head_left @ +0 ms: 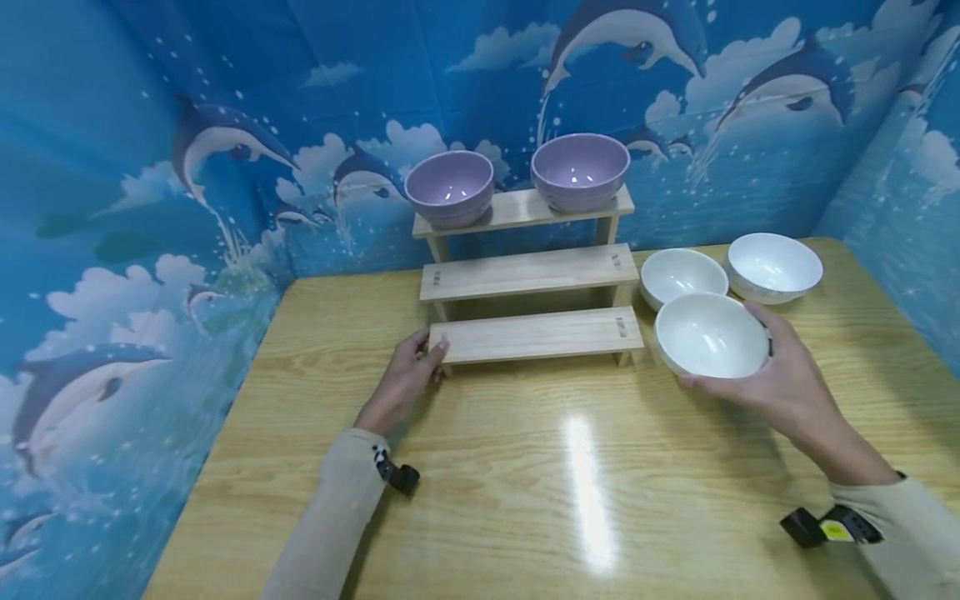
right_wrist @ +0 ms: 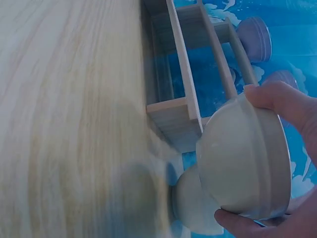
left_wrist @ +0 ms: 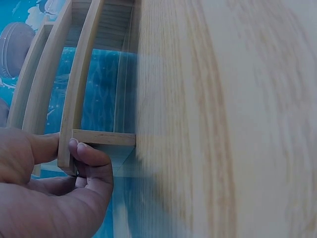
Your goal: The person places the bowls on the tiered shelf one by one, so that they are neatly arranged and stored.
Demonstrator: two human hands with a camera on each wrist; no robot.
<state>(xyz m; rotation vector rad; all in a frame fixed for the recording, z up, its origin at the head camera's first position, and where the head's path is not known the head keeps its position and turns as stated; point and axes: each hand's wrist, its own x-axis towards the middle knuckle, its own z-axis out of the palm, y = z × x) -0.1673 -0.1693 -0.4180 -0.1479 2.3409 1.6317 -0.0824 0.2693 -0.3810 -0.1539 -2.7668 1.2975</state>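
Observation:
My left hand (head_left: 408,367) grips the left end of the lowest step of a three-step wooden rack (head_left: 536,337); the left wrist view shows thumb and fingers pinching that board's end (left_wrist: 67,156). In my right hand (head_left: 787,383) is a white bowl (head_left: 711,335), held by its side and raised above the table, as the right wrist view (right_wrist: 242,158) shows. Its opening faces up toward the head camera. Behind it stand two more white bowls (head_left: 682,275) (head_left: 774,265). Two purple bowls (head_left: 450,190) (head_left: 581,172) sit on the rack's top step.
The wood-grain table (head_left: 480,500) extends in front of the rack. A blue dolphin-print cloth (head_left: 337,100) hangs behind and along both sides. Dark wrist devices (head_left: 397,475) are strapped over both sleeves.

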